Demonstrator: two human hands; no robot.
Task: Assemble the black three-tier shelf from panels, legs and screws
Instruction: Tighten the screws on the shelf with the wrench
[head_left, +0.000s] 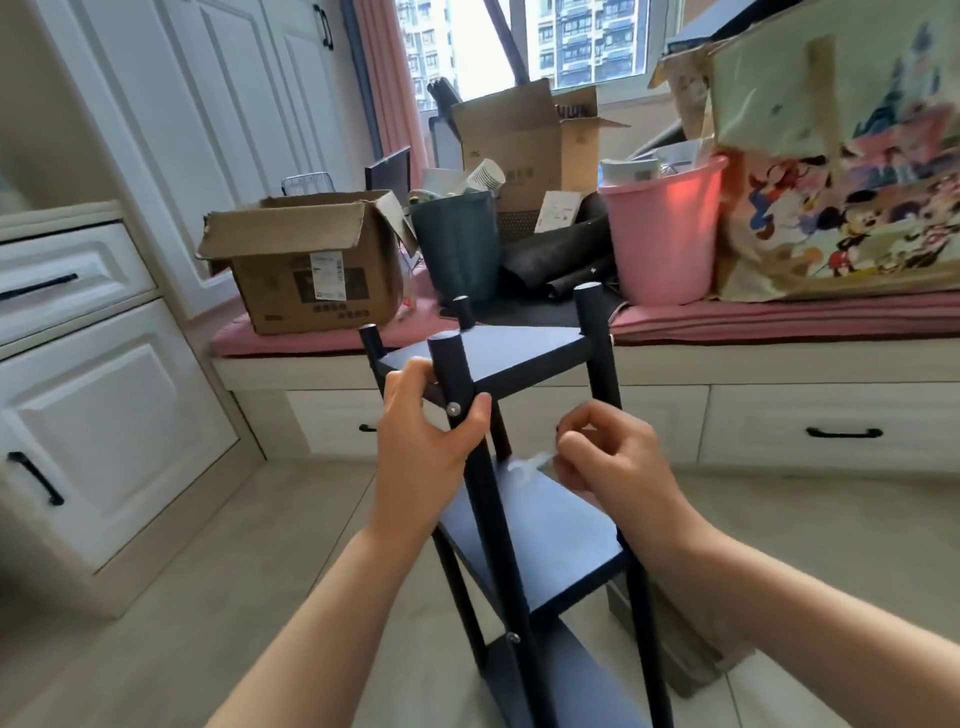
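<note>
Shelf (519, 358): stands on the tiled floor (249, 551) before the window bench (779, 322), open floor to its left
Axis: long axis upright, legs rising past the top panel
Look: black, three panels, silver screw (454, 409)
Left hand (421, 441): fingers curled round the near leg (457, 384)
Right hand (608, 457): fingertips pinching a small clear bag (532, 462)

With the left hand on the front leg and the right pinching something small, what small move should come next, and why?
Probably bring the right hand with its small clear item, unclear what, toward the shelf; the left hand grips the front leg beside an already seated screw, steadying the frame.
</note>
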